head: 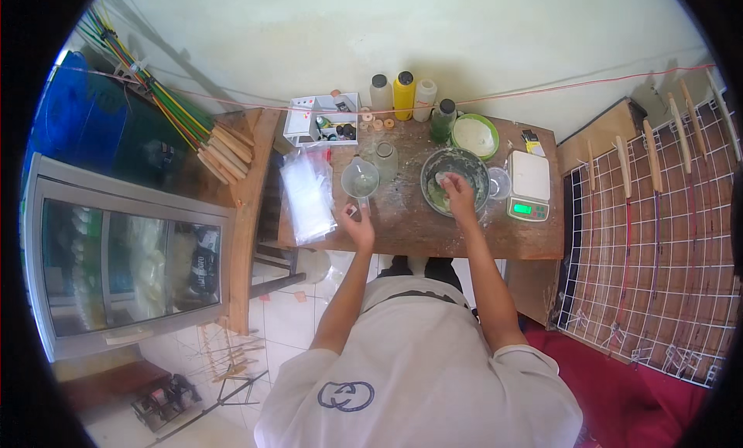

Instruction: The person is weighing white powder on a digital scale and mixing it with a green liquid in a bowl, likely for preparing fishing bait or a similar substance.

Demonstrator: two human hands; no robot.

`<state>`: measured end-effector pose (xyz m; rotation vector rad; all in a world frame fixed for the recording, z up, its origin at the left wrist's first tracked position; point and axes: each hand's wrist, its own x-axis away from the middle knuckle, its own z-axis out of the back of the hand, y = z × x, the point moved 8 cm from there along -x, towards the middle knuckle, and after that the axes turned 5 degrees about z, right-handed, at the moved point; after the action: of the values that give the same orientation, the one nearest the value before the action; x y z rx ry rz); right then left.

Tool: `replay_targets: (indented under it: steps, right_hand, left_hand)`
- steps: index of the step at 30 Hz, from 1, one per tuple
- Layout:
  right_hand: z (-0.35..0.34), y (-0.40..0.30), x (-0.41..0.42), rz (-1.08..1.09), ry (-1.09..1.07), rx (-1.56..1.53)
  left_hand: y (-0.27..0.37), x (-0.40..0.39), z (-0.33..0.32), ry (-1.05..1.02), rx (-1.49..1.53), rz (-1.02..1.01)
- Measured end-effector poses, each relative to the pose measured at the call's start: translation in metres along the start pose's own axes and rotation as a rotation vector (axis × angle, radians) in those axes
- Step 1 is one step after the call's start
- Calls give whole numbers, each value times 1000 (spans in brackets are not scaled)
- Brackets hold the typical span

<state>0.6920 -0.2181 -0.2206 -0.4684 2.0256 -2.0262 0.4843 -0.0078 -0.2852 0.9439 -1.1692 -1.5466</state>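
My left hand [358,226] is at the handle of a clear plastic jug [360,178], its fingers closed about it. A small white piece shows by the thumb; what it is, I cannot tell. Some pale greenish matter lies in the jug. My right hand [460,199] is over a dark mixing bowl [481,166], pinching a small pale piece [442,177] between thumb and fingers. Greenish powder or dough [436,195] lies in the bowl, and its inner wall is dusted white. A glass jar [385,159] stands just behind the jug.
A green bowl of white powder [475,135], a clear cup [498,183] and a lit digital scale [529,184] stand right. Bottles [404,96] and a white organizer box [300,120] line the back. Plastic bags [307,201] lie left. A wire rack [650,239] stands beyond the table's right side.
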Motion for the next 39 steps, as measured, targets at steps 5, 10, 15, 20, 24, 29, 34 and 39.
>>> replay_targets:
  steps: [5,10,15,20,24,29,34,39]
  right_hand:
    - [37,0,-6,80,-62,484]
    - [37,-6,6,154,-240,921]
    - [22,17,-2,137,-424,1302]
    - [26,26,-24,13,-497,1105]
    - [37,79,-61,94,-573,1076]
    - [34,35,-31,72,-832,1216]
    - [59,-2,-34,89,-772,1289]
    - [75,-35,-55,226,-599,1349]
  left_hand:
    - [44,9,14,100,-34,-218]
    - [85,33,-24,-147,153,-199]
    - [55,62,-101,-524,53,-106]
    - [37,73,-141,-590,-57,91]
    - [42,69,-153,-532,-159,-13]
    - [36,66,-156,-462,-122,95]
    - [56,59,-152,-276,-144,-43]
    - [80,57,-157,-286,-94,-137]
